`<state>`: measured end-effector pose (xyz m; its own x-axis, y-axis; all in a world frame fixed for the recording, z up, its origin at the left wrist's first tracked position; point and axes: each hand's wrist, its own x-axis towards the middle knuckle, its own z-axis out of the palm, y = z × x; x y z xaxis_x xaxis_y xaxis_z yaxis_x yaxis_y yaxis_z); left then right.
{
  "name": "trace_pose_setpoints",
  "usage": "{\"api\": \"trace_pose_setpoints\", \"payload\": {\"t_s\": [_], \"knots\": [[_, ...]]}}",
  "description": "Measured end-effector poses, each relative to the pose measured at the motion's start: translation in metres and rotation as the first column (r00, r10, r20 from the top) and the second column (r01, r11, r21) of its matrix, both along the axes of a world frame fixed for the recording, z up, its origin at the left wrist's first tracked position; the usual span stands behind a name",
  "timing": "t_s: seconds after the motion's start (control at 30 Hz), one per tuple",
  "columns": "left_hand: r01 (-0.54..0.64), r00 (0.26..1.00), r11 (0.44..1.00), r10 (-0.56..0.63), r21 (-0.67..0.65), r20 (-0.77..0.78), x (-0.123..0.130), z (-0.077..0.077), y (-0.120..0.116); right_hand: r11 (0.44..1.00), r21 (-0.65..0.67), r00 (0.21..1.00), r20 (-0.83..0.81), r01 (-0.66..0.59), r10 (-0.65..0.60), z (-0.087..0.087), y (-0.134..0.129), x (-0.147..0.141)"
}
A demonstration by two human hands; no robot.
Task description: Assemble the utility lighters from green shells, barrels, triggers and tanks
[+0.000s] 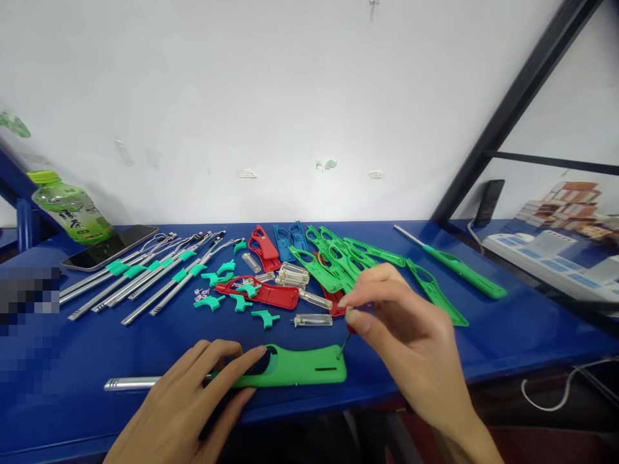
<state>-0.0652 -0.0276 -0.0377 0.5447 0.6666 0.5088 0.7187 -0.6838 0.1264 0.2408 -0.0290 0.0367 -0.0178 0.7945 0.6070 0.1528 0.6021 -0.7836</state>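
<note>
A green long-nosed lighter [309,366] lies along the table's front edge, its silver tube [130,383] pointing left. My left hand [203,386] grips it around the trigger opening, thumb below and fingers on top. In my right hand [401,341], a small screwdriver [347,341] is pinched between thumb and fingers. Most of its red handle is hidden by the fingers. The thin shaft slants down to the lighter's right end, its tip at a small hole there. Behind the lighter are loose teal triggers [265,318] and clear fuel tanks [313,320].
Silver tubes with wires [159,277] lie at left, near a phone [110,247] and a bottle [72,209]. Red [275,295], blue [290,238] and green shell halves [333,254] are heaped mid-table. Another green lighter [449,264] lies at right, beside a black metal frame [512,109].
</note>
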Motion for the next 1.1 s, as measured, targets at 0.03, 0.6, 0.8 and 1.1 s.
{"api": "trace_pose_setpoints", "payload": {"t_s": [0.03, 0.6, 0.8, 1.1], "knots": [[-0.004, 1.000, 1.000, 0.004, -0.006, -0.003, 0.0000, 0.0003, -0.0003, 1.000, -0.011, 1.000, 0.004, -0.018, 0.018, 0.0001, -0.0004, 0.0005], [0.003, 1.000, 1.000, -0.003, -0.031, -0.001, 0.0009, 0.0015, -0.0008, 1.000, 0.022, 1.000, 0.019, -0.012, 0.012, -0.0001, -0.0017, 0.0006], [0.000, 1.000, 0.999, 0.000, -0.037, -0.003, 0.0010, 0.0016, -0.0017, 0.998, -0.013, 0.998, 0.016, -0.059, 0.059, -0.0019, -0.0016, 0.0008], [0.001, 1.000, 0.999, -0.001, -0.034, 0.005, 0.0020, 0.0033, -0.0015, 0.996, -0.028, 0.996, 0.024, -0.081, 0.081, -0.0020, -0.0031, -0.0008]]}}
